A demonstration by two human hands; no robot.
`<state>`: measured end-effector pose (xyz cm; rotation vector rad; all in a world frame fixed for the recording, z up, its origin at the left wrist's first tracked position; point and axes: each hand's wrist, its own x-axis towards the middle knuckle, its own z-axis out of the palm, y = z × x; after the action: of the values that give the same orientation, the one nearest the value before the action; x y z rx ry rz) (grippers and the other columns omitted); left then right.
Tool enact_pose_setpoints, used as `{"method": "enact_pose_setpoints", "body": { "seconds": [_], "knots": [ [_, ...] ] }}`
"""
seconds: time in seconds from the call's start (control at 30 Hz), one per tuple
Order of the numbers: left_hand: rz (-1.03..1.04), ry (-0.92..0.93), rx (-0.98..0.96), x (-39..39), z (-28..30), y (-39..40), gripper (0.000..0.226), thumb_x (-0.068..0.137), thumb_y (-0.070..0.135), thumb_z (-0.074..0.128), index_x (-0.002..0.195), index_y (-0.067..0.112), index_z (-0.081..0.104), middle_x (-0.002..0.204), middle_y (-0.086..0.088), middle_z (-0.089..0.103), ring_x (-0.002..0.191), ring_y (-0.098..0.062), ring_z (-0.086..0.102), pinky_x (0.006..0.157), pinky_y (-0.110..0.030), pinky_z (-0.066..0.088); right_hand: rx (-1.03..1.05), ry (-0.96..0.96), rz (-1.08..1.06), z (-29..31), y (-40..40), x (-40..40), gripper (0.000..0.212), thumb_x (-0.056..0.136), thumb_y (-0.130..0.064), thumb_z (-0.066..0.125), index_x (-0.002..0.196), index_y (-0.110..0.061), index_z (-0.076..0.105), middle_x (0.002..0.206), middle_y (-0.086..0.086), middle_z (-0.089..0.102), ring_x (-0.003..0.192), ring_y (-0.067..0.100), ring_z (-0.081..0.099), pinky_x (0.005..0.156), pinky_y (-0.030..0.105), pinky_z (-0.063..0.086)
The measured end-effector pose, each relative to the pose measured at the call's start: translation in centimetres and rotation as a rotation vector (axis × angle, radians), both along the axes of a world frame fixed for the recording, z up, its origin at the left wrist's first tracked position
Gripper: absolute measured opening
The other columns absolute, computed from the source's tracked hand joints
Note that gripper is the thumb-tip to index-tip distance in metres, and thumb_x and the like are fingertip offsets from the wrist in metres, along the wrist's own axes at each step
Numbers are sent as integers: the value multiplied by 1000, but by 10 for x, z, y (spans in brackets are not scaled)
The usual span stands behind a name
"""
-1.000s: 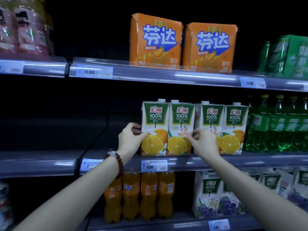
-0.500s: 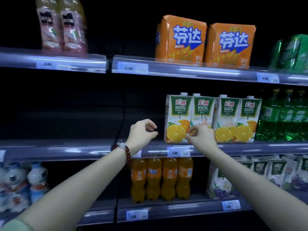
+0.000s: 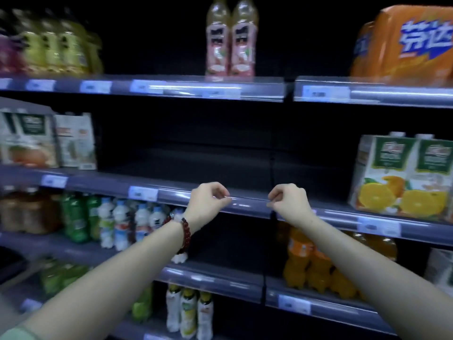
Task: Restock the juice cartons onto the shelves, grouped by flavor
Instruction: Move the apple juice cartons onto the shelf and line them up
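Orange juice cartons (image 3: 402, 175) with green labels stand on the middle shelf (image 3: 245, 202) at the far right. More juice cartons (image 3: 46, 141), blurred, stand on the same level at the far left. Between them the middle shelf is bare and dark. My left hand (image 3: 208, 202), with a red bead bracelet on the wrist, hangs in front of the shelf's edge, fingers curled and holding nothing. My right hand (image 3: 289, 202) is beside it, also loosely curled with nothing in it. Both hands are well left of the orange cartons.
Two pink-labelled bottles (image 3: 231, 38) and orange soda packs (image 3: 407, 42) stand on the top shelf. Small white bottles (image 3: 130, 222), green bottles (image 3: 76, 217) and orange soda bottles (image 3: 318, 263) fill the lower shelves. Price tags line the shelf edges.
Both hands have let go of the orange juice cartons and drawn back. The view has swung left, so the cartons now sit at the right edge.
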<state>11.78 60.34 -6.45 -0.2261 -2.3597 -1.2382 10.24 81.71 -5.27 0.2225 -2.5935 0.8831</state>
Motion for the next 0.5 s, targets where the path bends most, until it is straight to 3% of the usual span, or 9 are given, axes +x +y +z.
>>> {"method": "enact_pose_setpoints", "body": {
  "seconds": [0.2,0.5],
  "knots": [
    [153,-24,-1,16,-8,-97,9,76,17,75,71,21,67,60,11,63,51,9,54,53,-12,41,-45,-39,171,-5,-115,-12,9,76,-10,70,81,-17,70,78,2,69,85,21,66,76,26,51],
    [312,-7,-3,7,-1,-215,12,77,22,74,69,25,67,63,12,65,57,4,56,52,-9,39,-55,-22,345,3,-248,-48,10,75,-8,69,82,-15,72,72,0,65,82,17,65,72,20,45]
  ]
}}
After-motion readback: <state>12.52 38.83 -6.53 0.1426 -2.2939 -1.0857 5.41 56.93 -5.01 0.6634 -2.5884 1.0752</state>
